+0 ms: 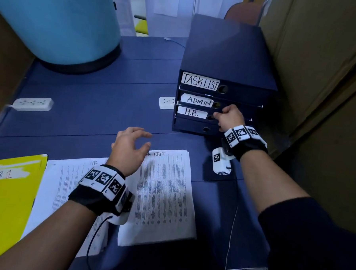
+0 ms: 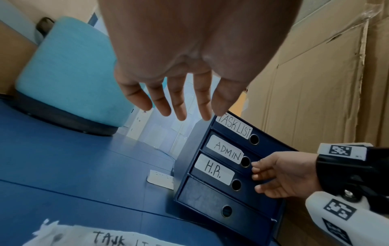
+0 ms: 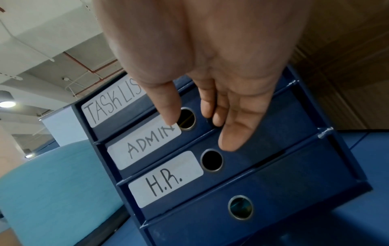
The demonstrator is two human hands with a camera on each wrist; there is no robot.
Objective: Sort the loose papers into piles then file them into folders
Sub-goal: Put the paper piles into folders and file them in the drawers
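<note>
A dark blue drawer unit point(image 1: 228, 55) stands at the right of the blue table, with fronts labelled TASK LIST, ADMIN point(image 1: 198, 100) and H.R. point(image 1: 191, 112) above an unlabelled one. My right hand point(image 1: 217, 118) has its fingers fairly straight against the ADMIN front point(image 3: 147, 146), the thumb tip beside the round finger hole point(image 3: 187, 119). My left hand point(image 1: 135, 141) hovers open, fingers spread, over the top edge of a printed pile headed TASK LIST point(image 1: 163, 196). A second pile headed HR point(image 1: 67, 180) lies to its left. A yellow folder marked HR 1 point(image 1: 6, 198) lies at the near left.
A large light blue cylinder point(image 1: 61, 21) stands at the back left. Two white power strips point(image 1: 32, 104) point(image 1: 166, 102) lie on the table. Cardboard sheets point(image 1: 320, 80) wall off the right side. A thin cable point(image 1: 232, 230) hangs by the table's right edge.
</note>
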